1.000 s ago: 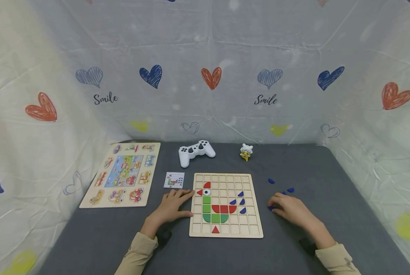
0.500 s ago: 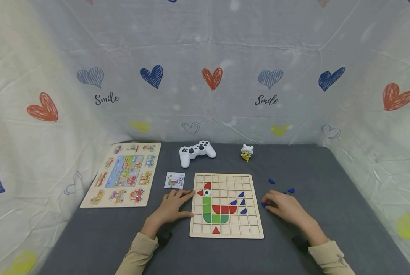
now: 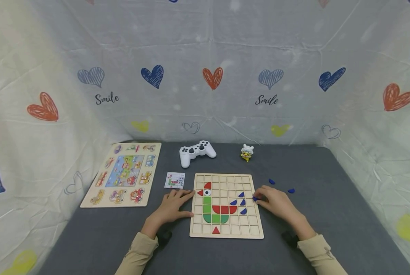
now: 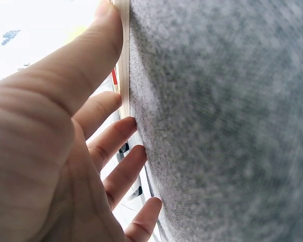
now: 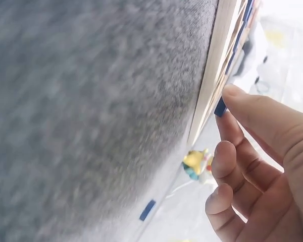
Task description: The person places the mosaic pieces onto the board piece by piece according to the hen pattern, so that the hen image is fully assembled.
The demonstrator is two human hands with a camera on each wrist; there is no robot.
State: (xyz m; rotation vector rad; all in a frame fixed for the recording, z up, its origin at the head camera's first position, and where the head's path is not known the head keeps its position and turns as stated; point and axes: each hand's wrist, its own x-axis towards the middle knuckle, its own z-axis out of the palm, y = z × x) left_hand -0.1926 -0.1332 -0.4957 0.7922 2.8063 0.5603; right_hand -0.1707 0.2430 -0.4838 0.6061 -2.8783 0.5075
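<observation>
A wooden grid board (image 3: pixel 236 230) lies flat on the table, with red, green and blue pieces set in its squares in the form of a bird. My left hand (image 3: pixel 170 206) rests at the board's left edge, fingers spread, thumb and fingertips touching the rim. At the right edge, my right hand (image 3: pixel 275 200) pinches a blue piece (image 5: pixel 220 107) between thumb and index finger, just over the rim. Several blue pieces (image 3: pixel 243 202) sit in the board's right-hand squares. A small picture card (image 3: pixel 174 180) with a bird design lies beyond my left hand.
Two loose blue pieces, one nearer the board (image 3: pixel 271 181) and one farther right (image 3: pixel 291 190), lie on the dark table (image 3: pixel 328 214). A white game controller (image 3: pixel 197 152) and a small figurine (image 3: pixel 247 152) stand behind the board. A picture puzzle board (image 3: pixel 122 175) lies at the left.
My right hand has moved left from the loose pieces to the board's right edge, carrying a blue piece. My left hand has stayed at the board's left edge.
</observation>
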